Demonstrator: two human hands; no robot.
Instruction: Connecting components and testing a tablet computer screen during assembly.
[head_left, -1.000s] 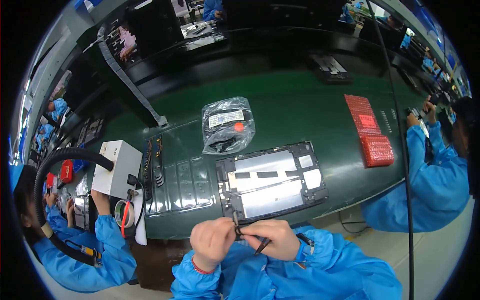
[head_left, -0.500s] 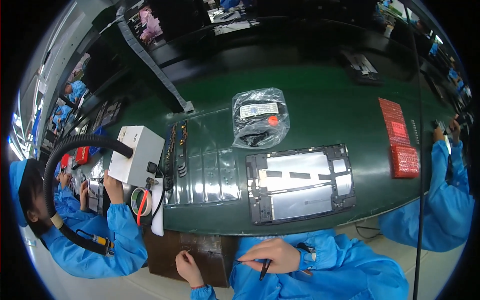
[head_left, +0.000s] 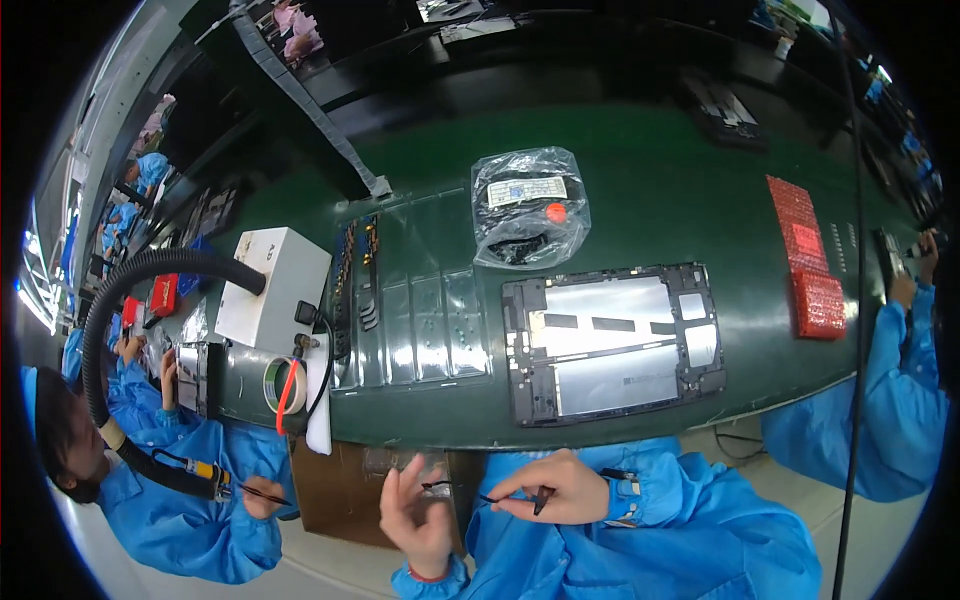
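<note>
My right hand [head_left: 560, 488] is closed around a slim dark tool that looks like tweezers [head_left: 541, 499], above my lap. The tool's thin tip points left, out past my fingers. Toward that tip, my left hand [head_left: 415, 515] is raised with its fingers apart. A small dark strip [head_left: 436, 485] shows between the two hands; whether either touches it I cannot tell. On the green bench [head_left: 640, 215] in front of me lies an opened tablet-like device [head_left: 612, 345], with silver plates and a black frame. Neither hand touches it.
A clear bag [head_left: 530, 208] of dark parts and a clear tray [head_left: 430, 330] with small cables lie behind and left of the device. Further left stand a white box with a black hose [head_left: 170, 262] and a tape roll [head_left: 283, 385]. Red bubble-wrap [head_left: 818, 303] lies right. Co-workers sit either side.
My left hand has risen and spread its fingers from a pinch. My right hand has shifted slightly up and right with the tool. The co-worker's hand on the left has left the white box.
</note>
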